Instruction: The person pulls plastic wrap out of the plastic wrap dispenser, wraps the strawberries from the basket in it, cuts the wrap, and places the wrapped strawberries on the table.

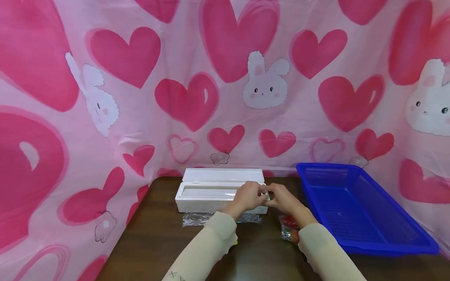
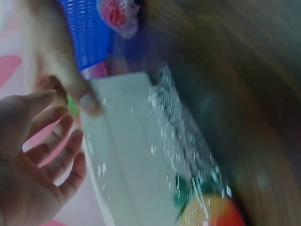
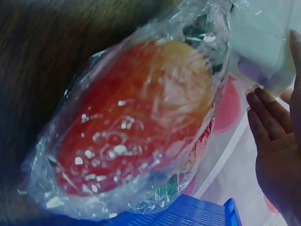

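Note:
A long white box [image 1: 204, 205] stands on the table with its lid [image 1: 223, 175] raised at the back. Both hands meet over its right end. My left hand [image 1: 249, 196] has loosely bent fingers, apart, with nothing visible between them in the left wrist view. Beside it, my right hand [image 1: 283, 200] has its thumb [image 2: 89, 101] against the box's edge. A small green thing [image 2: 72, 106] shows between the right thumb and fingers; its kind is unclear. Clear plastic wrap [image 1: 197, 219] lies along the box's front.
A blue basket [image 1: 383, 251] stands at the right. Plastic-wrapped red and yellow fruit [image 3: 136, 117] lies near the right forearm. Something yellow [image 1: 236, 242] peeks out by the left sleeve. Pink heart-patterned cloth [image 1: 225, 113] hangs behind the brown table [image 1: 151, 242].

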The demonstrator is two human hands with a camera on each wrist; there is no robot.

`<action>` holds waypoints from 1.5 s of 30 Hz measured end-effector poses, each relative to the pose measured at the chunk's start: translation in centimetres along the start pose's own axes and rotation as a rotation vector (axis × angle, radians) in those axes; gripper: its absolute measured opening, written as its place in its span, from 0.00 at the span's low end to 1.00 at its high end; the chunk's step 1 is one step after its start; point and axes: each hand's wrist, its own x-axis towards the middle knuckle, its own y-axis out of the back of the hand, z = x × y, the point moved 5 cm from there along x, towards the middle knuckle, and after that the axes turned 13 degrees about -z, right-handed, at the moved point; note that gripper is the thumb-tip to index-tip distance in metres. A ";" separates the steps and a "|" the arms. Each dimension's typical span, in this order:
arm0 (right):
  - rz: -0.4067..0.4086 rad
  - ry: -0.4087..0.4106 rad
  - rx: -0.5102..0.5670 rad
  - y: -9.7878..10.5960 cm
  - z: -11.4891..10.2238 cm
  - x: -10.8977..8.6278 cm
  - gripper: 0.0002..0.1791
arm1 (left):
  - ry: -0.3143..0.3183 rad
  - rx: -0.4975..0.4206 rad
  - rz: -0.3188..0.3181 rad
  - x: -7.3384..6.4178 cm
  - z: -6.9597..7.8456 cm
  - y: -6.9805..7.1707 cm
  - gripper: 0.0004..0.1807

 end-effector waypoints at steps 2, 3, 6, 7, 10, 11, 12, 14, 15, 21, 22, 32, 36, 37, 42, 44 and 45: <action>0.000 -0.004 0.012 -0.1 -0.2 0.2 0.13 | 0.047 -0.004 0.030 0.4 0.0 -0.4 0.10; -0.002 -0.006 0.016 -0.2 -0.3 0.3 0.12 | 0.073 -0.007 0.050 0.5 -0.1 -0.5 0.12; -0.010 -0.014 0.017 -0.2 -0.4 0.4 0.12 | 0.147 -0.033 0.119 0.9 -0.3 -0.8 0.16; -0.013 -0.016 0.013 -0.2 -0.4 0.4 0.12 | 0.166 -0.038 0.137 1.0 -0.3 -0.9 0.17; -0.014 -0.020 -0.001 0.0 -0.4 0.4 0.12 | 0.198 -0.052 0.179 1.2 -0.3 -0.9 0.15; -0.017 -0.022 -0.003 0.0 -0.4 0.4 0.11 | 0.204 -0.061 0.181 1.3 -0.3 -0.9 0.15; -0.020 -0.023 -0.007 0.1 -0.4 0.3 0.12 | 0.209 -0.071 0.182 1.3 -0.3 -0.9 0.15; -0.032 -0.028 -0.003 0.2 -0.3 0.3 0.12 | 0.223 -0.099 0.178 1.3 -0.3 -1.0 0.15; -0.037 -0.032 -0.003 0.2 -0.3 0.3 0.12 | 0.232 -0.110 0.176 1.3 -0.4 -0.9 0.16; -0.051 -0.069 -0.008 0.3 -0.3 0.2 0.15 | 0.288 -0.102 0.201 0.8 -0.5 -0.8 0.14; -0.050 -0.073 -0.010 0.3 -0.2 0.1 0.15 | 0.292 -0.084 0.210 0.7 -0.5 -0.8 0.14; -0.060 -0.085 -0.023 -0.3 -0.1 0.1 0.20 | 0.328 -0.026 0.253 0.0 -0.7 -1.1 0.14; -0.072 -0.105 0.013 -0.2 -0.1 0.2 0.31 | 0.320 -0.063 0.272 -0.9 -1.8 -0.3 0.15; -0.074 -0.116 0.021 -0.1 -0.1 0.1 0.34 | 0.318 -0.071 0.275 -1.3 -2.3 0.1 0.15; -0.087 -0.186 0.036 0.4 0.1 -0.1 0.42 | 0.340 -0.104 0.232 -4.9 -7.0 2.9 0.15; -0.091 -0.195 0.038 0.5 0.1 -0.1 0.43 | 0.369 -0.107 0.222 -7.2 -9.7 4.2 0.13; -0.093 -0.195 0.043 0.5 0.0 -0.1 0.43 | 0.388 -0.105 0.227 -8.5 -11.2 5.0 0.13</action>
